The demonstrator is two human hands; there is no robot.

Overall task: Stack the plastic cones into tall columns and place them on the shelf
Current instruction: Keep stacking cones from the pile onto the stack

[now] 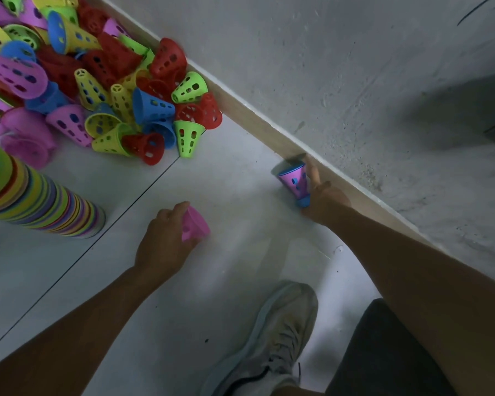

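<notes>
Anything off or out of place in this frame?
Mostly the loose cones: they lie tipped in a jumbled heap against the baseboard, unstacked. The tall stack leans across the frame. The left hand grips a pink cone; the right hand holds a nested pink-and-blue pair. No visible damage.

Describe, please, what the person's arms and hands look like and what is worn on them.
Both forearms are bare, with no sleeves showing in the frame. The left hand and right hand wear no gloves, and no rings, watch or bracelet can be made out in this dim, slightly blurred view.
</notes>
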